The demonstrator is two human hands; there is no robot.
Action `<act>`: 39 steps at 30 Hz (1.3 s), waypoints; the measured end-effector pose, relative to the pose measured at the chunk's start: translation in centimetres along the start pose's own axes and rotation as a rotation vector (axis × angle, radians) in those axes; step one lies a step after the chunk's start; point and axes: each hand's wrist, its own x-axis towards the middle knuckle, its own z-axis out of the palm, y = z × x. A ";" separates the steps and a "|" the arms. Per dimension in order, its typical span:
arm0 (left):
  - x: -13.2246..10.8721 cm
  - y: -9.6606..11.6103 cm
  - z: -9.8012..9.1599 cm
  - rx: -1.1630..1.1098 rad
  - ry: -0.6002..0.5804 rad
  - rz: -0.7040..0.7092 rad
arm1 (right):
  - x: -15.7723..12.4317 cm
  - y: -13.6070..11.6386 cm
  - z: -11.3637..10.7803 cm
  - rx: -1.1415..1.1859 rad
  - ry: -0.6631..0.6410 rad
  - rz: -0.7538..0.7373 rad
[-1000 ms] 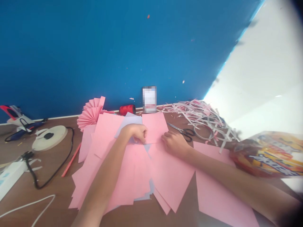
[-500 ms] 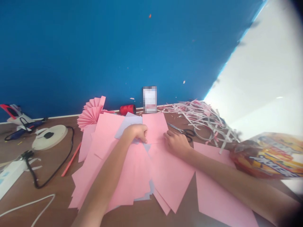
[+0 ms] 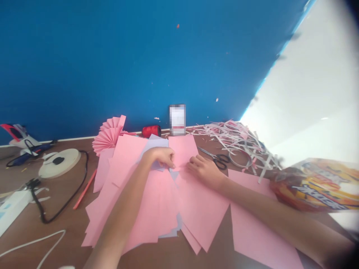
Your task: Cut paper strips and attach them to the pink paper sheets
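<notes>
A small pink sheet of paper (image 3: 183, 151) lies on top of the other sheets in front of me. My left hand (image 3: 163, 157) is closed at its lower left corner, thumb and fingers pinching the edge. Loosely bent and slightly apart, the fingers of my right hand (image 3: 203, 170) rest on the paper's lower right edge; its thumb is hidden. Larger pink sheets (image 3: 206, 205) spread beneath both hands, with a lilac sheet (image 3: 153, 144) partly covered by my left hand. Black-handled scissors (image 3: 220, 160) lie just beyond my right hand.
A pleated pink paper fan (image 3: 108, 136), a red thread spool (image 3: 151, 130) and a blurred upright phone (image 3: 177, 121) stand by the blue wall. Paper strips (image 3: 235, 136) and a tape roll (image 3: 241, 158) lie right, near a snack packet (image 3: 316, 186). A red pen (image 3: 85, 188) and cables lie left.
My right hand has slid left along the small sheet's lower edge, toward my left hand. The left hand keeps its pinch in place. The view has tipped slightly.
</notes>
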 end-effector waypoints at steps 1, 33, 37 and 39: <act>0.1 -0.2 0.0 -0.025 -0.005 0.008 | 0.0 0.0 -0.1 0.005 0.009 -0.014; -1.8 0.6 -0.8 -0.190 -0.107 0.009 | -0.4 -0.2 0.9 -0.054 0.187 0.363; -0.4 -0.2 -0.6 -0.183 -0.085 -0.032 | -0.3 -0.2 0.9 -0.053 0.171 0.322; 0.1 -0.7 -0.5 -0.194 -0.073 -0.070 | -0.3 -0.2 0.9 -0.056 0.168 0.307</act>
